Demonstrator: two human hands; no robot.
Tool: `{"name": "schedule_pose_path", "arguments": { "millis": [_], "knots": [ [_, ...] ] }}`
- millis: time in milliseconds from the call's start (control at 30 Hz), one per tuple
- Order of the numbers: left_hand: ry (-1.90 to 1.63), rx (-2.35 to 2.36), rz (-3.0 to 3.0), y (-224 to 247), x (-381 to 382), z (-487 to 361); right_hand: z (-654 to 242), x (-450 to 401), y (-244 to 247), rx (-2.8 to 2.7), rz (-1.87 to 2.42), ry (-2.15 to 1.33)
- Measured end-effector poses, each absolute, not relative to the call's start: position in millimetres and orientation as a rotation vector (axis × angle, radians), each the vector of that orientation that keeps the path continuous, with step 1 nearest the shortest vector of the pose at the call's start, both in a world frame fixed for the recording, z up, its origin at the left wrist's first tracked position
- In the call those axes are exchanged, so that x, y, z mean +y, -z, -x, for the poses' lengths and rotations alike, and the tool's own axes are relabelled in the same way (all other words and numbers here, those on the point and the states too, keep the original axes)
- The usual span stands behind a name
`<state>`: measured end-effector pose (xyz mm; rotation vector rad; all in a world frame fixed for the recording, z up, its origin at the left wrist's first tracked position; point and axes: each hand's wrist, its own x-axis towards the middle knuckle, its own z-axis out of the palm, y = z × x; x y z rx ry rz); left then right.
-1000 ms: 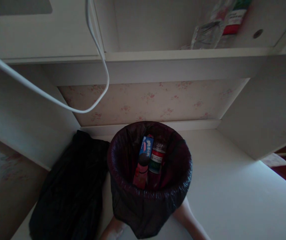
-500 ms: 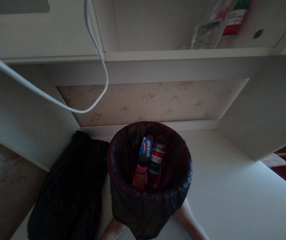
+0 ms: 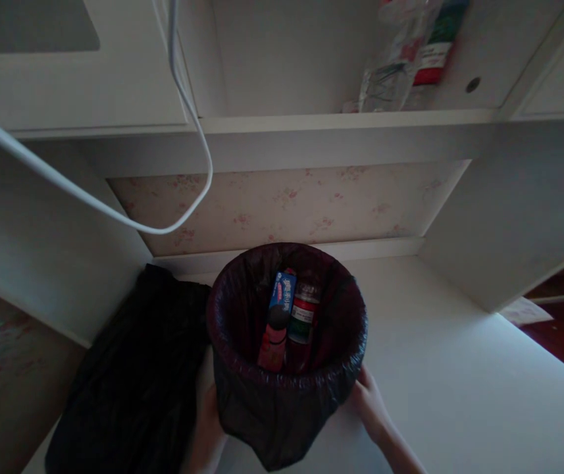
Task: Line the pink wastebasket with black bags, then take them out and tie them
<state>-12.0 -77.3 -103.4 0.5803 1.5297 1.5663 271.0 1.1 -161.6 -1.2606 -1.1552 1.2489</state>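
Head view shows the lined bin (image 3: 284,415) between left hand (image 3: 210,413) and right hand (image 3: 368,400), both too hidden to tell whether they grip; steadying it seems the step, and moving it would call for even support.

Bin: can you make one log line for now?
lined bin | left hand: at left side | right hand: at right side | inside: box, bottle

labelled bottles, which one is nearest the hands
The labelled bottle inside the lined bin, beside the box; the other bottle sits on the shelf above.
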Motion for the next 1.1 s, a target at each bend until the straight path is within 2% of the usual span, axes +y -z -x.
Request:
{"name": "schedule_pose_path", "arguments": {
  "millis": [133,367,667,900,1100],
  "knots": [
    [-1.603,1.470,-0.668,100.7,-70.3,31.3,-275.4,8.0,153.5,-0.981,1.274,-1.321],
    [-1.721,1.503,-0.968,86.1,-75.8,39.6,-277.9,6.0,137.9,-1.034,1.156,-1.380],
    [-1.681,1.441,-1.157,37.0,-61.6,34.2,-288.9,17.5,99.3,-1.139,0.945,-1.325],
    [-1.712,1.173,-1.027,9.3,-21.2,41.2,-278.4,53.1,33.6,-1.052,0.877,-1.211],
    [-1.557,0.941,-0.770,-17.1,36.5,58.1,-272.9,104.3,-10.1,-1.025,0.849,-1.385]
  ]
}}
